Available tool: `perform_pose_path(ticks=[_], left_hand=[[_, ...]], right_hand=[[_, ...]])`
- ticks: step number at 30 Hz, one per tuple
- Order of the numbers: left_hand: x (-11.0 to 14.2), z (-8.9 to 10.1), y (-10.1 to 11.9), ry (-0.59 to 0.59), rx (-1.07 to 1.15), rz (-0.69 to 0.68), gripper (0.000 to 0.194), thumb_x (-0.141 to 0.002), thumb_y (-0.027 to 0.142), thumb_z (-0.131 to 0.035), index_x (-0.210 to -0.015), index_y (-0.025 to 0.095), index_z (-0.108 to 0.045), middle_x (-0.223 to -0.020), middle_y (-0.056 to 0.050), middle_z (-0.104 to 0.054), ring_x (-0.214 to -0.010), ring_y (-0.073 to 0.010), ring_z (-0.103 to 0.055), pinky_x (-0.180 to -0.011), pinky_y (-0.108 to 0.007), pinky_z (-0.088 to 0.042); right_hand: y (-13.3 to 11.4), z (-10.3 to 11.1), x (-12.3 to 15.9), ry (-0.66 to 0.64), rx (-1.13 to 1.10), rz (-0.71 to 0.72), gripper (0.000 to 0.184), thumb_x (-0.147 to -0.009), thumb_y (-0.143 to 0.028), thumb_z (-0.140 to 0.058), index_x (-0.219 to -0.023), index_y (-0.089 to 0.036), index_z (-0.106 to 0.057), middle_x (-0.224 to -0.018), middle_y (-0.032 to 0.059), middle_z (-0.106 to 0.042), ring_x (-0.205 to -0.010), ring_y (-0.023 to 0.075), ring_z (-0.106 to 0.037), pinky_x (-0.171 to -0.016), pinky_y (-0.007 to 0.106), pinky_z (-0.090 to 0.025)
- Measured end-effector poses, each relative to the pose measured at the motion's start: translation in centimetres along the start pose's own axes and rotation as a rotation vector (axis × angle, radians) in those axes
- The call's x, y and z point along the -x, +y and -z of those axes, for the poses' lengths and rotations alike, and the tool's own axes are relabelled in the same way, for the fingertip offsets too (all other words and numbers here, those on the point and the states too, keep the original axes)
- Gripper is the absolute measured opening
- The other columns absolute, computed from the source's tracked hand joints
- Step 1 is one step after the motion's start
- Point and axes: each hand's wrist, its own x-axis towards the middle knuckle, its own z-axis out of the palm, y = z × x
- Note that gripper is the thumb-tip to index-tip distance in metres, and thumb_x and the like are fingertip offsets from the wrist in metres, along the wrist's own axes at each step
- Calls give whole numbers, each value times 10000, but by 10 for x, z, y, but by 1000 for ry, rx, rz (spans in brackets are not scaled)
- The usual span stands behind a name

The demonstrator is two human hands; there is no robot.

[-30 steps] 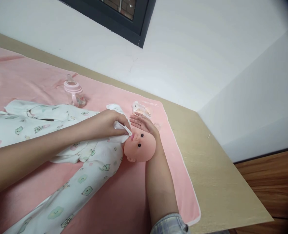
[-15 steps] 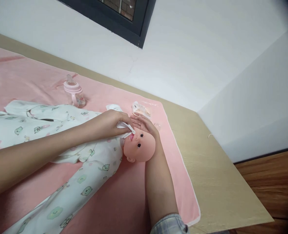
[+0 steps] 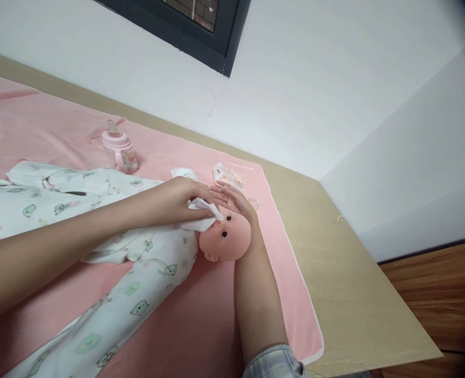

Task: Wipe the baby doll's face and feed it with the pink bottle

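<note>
A baby doll (image 3: pixel 232 242) in a white printed sleepsuit (image 3: pixel 159 252) lies on its back, its head toward the right. My left hand (image 3: pixel 175 202) is closed on a white tissue (image 3: pixel 205 218), pressed to the doll's nose and mouth. The mouth is mostly covered; both eyes show. Beyond the doll's head, my right hand (image 3: pixel 232 200) lies palm up with fingers stretched out. Its wrist and forearm run along the crown of the head, touching or very near it.
On the pink blanket (image 3: pixel 200 315) a baby bottle with pink collar and handle (image 3: pixel 120 152) stands tilted. A small clear packet (image 3: pixel 228 177) lies past my right fingers, and a piece of white cloth or tissue (image 3: pixel 183 172) beside it. The wooden tabletop (image 3: pixel 334 294) ends at the right.
My left hand has shifted the tissue slightly up the doll's face, toward the nose. The tissue is more spread and now covers the mouth. My right hand has not moved.
</note>
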Motion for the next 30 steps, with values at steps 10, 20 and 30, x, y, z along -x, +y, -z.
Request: perform_pose_path(ticks=[10, 20, 30], left_hand=[[-3, -12, -4, 10, 39, -21, 242, -838, 271, -614, -922, 277, -841, -890, 36, -772, -756, -140, -683, -669, -196, -445], [-6, -10, -3, 62, 22, -61, 259, -852, 255, -604, -931, 311, -844, -946, 51, -760, -800, -131, -689, -709, -180, -455], [-9, -9, -4, 76, -78, 19, 259, -844, 358, -581, -947, 244, -790, -960, 18, -758, -856, -193, -693, -752, -242, -460]], right_hand=[[1, 2, -2, -63, -47, -15, 416, -857, -424, -709, -1226, -262, -605, -1289, 66, -713, -1275, 247, -643, -1197, 510, -455], [1, 3, -3, -70, -72, -3, 365, -890, -402, -679, -1208, -236, -614, -1250, 58, -727, -1250, 234, -659, -1178, 469, -483], [-7, -11, 10, 12, 76, 42, 354, -925, -458, -640, -1210, -249, -627, -1199, 47, -740, -1222, 231, -665, -1111, 459, -539]])
